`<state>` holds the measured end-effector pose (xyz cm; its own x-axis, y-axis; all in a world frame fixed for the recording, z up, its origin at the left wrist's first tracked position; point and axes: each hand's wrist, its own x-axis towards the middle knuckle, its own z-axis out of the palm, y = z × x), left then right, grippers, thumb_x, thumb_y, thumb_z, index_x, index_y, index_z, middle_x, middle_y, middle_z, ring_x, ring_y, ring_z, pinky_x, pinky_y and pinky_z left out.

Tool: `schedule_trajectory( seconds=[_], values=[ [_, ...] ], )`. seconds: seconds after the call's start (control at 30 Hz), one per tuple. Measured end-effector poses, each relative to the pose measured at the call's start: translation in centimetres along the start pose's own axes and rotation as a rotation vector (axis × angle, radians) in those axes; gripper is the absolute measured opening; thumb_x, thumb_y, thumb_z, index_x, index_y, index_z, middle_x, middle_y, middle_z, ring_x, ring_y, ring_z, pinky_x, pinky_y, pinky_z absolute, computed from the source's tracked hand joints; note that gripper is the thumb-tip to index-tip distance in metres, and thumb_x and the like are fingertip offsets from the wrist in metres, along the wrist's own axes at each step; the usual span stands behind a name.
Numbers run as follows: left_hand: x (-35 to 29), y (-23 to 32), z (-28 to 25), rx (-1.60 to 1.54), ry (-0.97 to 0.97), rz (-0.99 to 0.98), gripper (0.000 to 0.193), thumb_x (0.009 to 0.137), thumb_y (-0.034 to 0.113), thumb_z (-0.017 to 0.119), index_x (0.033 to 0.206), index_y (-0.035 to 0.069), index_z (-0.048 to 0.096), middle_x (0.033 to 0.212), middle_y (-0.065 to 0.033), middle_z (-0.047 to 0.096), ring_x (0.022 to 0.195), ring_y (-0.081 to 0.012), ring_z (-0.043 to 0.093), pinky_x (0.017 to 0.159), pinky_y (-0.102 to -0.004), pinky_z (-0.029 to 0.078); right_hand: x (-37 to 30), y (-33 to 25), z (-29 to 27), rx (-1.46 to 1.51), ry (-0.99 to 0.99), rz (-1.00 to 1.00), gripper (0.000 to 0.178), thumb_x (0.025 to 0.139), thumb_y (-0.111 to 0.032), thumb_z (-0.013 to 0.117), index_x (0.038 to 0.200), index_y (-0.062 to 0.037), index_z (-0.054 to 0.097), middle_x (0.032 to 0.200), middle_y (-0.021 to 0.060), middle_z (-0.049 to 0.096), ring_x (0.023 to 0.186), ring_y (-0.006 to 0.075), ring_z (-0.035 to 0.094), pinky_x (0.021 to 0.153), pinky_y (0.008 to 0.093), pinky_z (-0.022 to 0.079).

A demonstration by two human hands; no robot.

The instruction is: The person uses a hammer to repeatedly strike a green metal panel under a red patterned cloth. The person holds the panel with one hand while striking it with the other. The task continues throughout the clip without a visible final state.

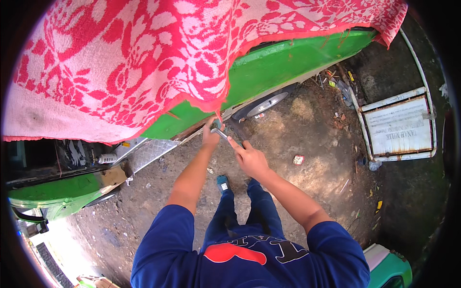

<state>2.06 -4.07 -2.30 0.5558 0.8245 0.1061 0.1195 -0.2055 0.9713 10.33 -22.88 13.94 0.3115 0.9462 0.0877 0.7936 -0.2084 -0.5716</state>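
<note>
Beside the lower edge of a green vehicle body (281, 61), my two hands are close together. My right hand (250, 161) is closed round a silvery hand tool (223, 134), which has a short bent or wide end and looks like a hammer. That end reaches my left hand (211, 132). The fingers of my left hand are curled against the vehicle's sill, around a small greenish piece too hidden to name. Over the bodywork hangs a red and pink patterned towel (144, 62), its frayed corner dangling right above my left hand.
A wheel (267, 104) sits under the vehicle. At the left an open door (62, 192) and a spray can (106, 158) on the sill show. A white framed sign (398, 126) lies at the right. Litter, including a small packet (298, 159), dots the dirt ground (312, 192).
</note>
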Motion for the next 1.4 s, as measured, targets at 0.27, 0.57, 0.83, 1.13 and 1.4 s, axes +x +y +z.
schedule_trajectory(
  seconds=[0.27, 0.57, 0.83, 1.13, 1.4],
  values=[
    [0.1, -0.3, -1.1, 0.05, 0.019, -0.037, 0.032, 0.079, 0.008, 0.078, 0.106, 0.004, 0.063, 0.093, -0.0088, 0.068, 0.085, -0.0183, 0.062, 0.08, -0.0336, 0.05, -1.2, -0.8, 1.6, 0.024, -0.03, 0.068, 0.065, 0.09, -0.01, 0.063, 0.15, -0.0291, 0.045, 0.088, 0.0112, 0.053, 0.07, 0.0331, 0.063, 0.057, 0.0433, 0.051],
    [-0.8, 1.0, 0.3, -0.053, 0.035, 0.038, 0.028, 0.08, 0.006, 0.075, 0.105, 0.004, 0.063, 0.092, -0.0086, 0.068, 0.088, -0.0181, 0.064, 0.082, -0.0343, 0.051, -1.4, -0.3, 1.9, 0.119, 0.03, 0.14, 0.063, 0.09, -0.01, 0.063, 0.148, -0.0266, 0.047, 0.084, 0.0118, 0.051, 0.065, 0.0349, 0.06, 0.06, 0.0456, 0.05],
    [-0.3, -1.0, -0.9, -0.084, 0.073, -0.03, 0.028, 0.076, 0.004, 0.077, 0.101, 0.004, 0.064, 0.089, -0.0039, 0.065, 0.082, -0.0145, 0.061, 0.078, -0.0323, 0.05, -0.7, -0.1, 2.4, 0.139, 0.084, 0.113, 0.065, 0.087, -0.007, 0.066, 0.147, -0.0263, 0.049, 0.085, 0.0119, 0.052, 0.066, 0.0344, 0.061, 0.059, 0.0442, 0.05],
    [0.0, 1.8, -0.2, 0.023, 0.107, -0.012, 0.024, 0.079, -0.003, 0.071, 0.1, 0.005, 0.063, 0.085, -0.0056, 0.064, 0.08, -0.0147, 0.058, 0.078, -0.0323, 0.049, 0.3, -0.2, 1.6, 0.128, 0.092, 0.048, 0.063, 0.09, -0.008, 0.065, 0.149, -0.0225, 0.047, 0.086, 0.0121, 0.052, 0.065, 0.0331, 0.06, 0.058, 0.044, 0.05],
    [-1.5, 0.4, 0.2, 0.096, 0.097, 0.069, 0.03, 0.078, 0.005, 0.077, 0.105, 0.008, 0.065, 0.086, -0.0055, 0.065, 0.083, -0.0162, 0.06, 0.079, -0.0324, 0.05, -2.2, -0.7, 2.1, 0.196, -0.032, 0.145, 0.064, 0.09, -0.008, 0.064, 0.15, -0.0235, 0.046, 0.09, 0.0125, 0.054, 0.068, 0.0327, 0.061, 0.062, 0.0434, 0.051]
  ],
)
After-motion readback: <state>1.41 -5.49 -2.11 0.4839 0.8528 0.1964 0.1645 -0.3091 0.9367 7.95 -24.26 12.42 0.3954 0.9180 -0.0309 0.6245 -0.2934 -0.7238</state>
